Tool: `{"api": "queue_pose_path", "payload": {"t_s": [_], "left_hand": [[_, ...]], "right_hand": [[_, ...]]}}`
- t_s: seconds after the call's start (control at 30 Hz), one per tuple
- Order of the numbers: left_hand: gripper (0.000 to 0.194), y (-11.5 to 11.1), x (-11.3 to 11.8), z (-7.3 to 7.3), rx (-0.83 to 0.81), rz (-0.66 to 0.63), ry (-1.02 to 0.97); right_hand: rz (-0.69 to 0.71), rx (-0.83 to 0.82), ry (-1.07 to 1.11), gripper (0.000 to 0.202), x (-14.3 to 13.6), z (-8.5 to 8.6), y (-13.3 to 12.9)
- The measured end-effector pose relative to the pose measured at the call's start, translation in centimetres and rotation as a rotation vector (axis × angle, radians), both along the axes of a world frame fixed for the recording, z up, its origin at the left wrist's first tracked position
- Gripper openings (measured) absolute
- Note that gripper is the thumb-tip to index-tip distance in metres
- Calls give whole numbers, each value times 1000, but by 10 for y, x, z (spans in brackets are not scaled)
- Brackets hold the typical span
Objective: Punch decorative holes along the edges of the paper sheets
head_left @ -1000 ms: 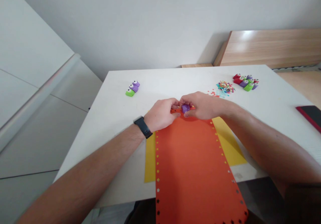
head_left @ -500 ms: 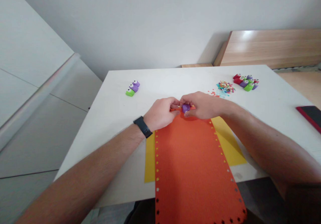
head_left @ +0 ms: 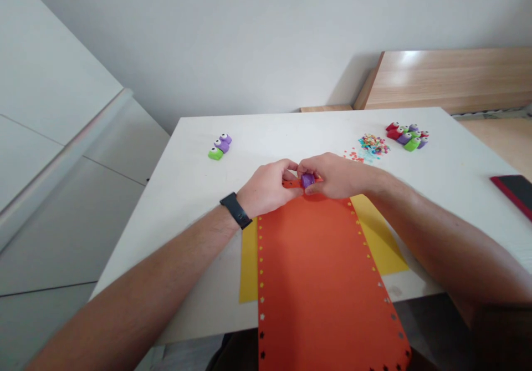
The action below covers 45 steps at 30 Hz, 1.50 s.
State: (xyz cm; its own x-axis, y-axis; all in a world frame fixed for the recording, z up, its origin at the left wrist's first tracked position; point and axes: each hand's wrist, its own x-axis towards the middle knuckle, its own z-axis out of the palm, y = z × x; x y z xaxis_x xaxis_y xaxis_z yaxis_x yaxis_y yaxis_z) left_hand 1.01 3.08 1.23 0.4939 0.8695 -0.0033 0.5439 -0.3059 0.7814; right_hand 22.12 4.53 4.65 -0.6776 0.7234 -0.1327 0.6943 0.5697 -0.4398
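Both hands point(head_left: 268, 187) partly hide the purple punch point(head_left: 307, 180) and orange sheet point(head_left: 318, 265).

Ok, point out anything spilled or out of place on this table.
Loose confetti lies on the white table in an uncontained pile, with red pieces strayed to its left, so it looks somewhat spilled. The orange sheet overhangs the table's near edge, while the yellow sheet's visible parts stay within it.
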Motion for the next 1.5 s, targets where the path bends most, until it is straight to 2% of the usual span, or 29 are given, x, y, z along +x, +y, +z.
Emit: {"api": "queue_pose_path", "payload": {"t_s": [0.07,0.4,0.73,1.07,1.33,1.5], "left_hand": [[50,-1,0,2,7,3,7],[62,-8,3,4,17,-12,-43],[45,-10,6,3,112,11,29],[43,-10,6,6,183,-6,129],[39,-8,5,11,115,8,106],[49,-5,1,9,1,-7,8]], "right_hand": [[3,-8,3,20,0,-1,0],[-13,-23,-14,20,-4,3,-3],[14,13,-23,18,-6,3,-5],[9,-10,-28,21,-7,4,-6],[-5,-31,-14,19,-8,4,-6],[7,-52,20,24,-7,3,-5]]}}
